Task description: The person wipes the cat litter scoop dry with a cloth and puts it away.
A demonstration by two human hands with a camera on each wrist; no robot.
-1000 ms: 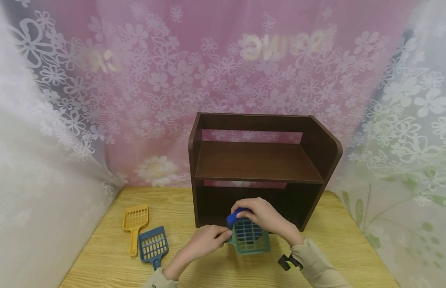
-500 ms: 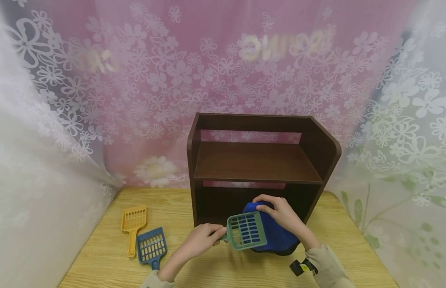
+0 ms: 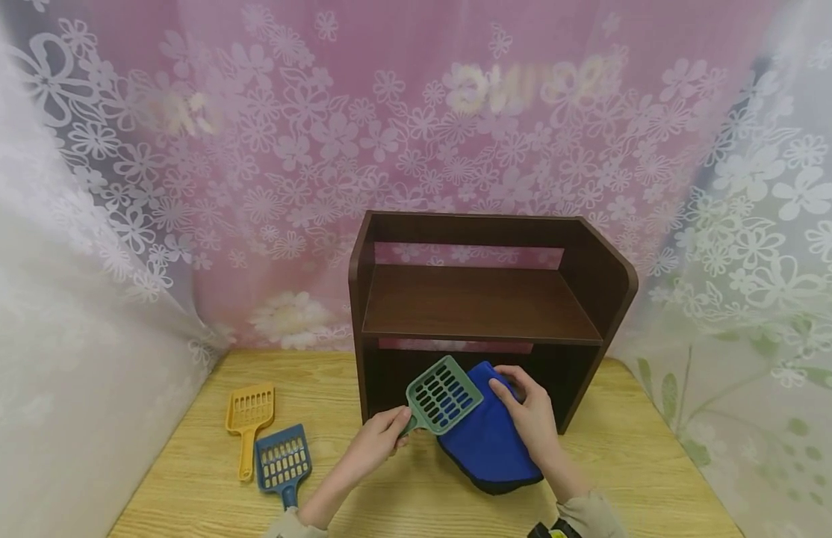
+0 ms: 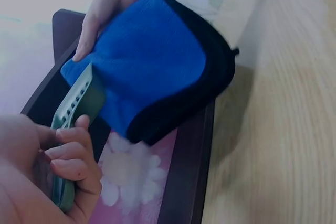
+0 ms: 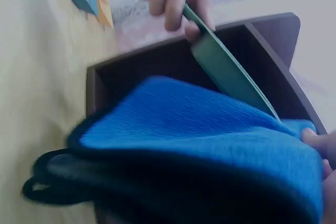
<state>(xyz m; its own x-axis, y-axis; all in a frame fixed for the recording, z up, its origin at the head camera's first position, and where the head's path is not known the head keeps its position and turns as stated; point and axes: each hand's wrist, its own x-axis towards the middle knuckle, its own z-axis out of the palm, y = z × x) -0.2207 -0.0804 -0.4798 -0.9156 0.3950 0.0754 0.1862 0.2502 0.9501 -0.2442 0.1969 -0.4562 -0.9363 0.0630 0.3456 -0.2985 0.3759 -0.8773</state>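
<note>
My left hand (image 3: 379, 437) grips the handle of a green slotted litter scoop (image 3: 445, 394), its head raised and tilted up to the right. A blue cloth (image 3: 493, 441) with black edging hangs from my right hand (image 3: 532, 411), pinched between thumb and fingers near its upper corner. The scoop head overlaps the cloth's left side in the head view. From the left wrist, the scoop (image 4: 86, 95) appears edge-on against the cloth (image 4: 152, 51). In the right wrist view the folded cloth (image 5: 194, 114) covers the far end of the scoop (image 5: 226, 66), and only part of my right hand shows.
A dark brown two-tier shelf (image 3: 483, 302) stands on the wooden table (image 3: 362, 508) just behind both hands. At the left lie a yellow scoop (image 3: 250, 415) and a dark blue scoop (image 3: 284, 459), side by side. Floral curtains (image 3: 288, 187) surround the table.
The cloth came out from behind the scoop to the right, then swung down and left. My left hand turned the scoop head upward. Both hands kept their holds.
</note>
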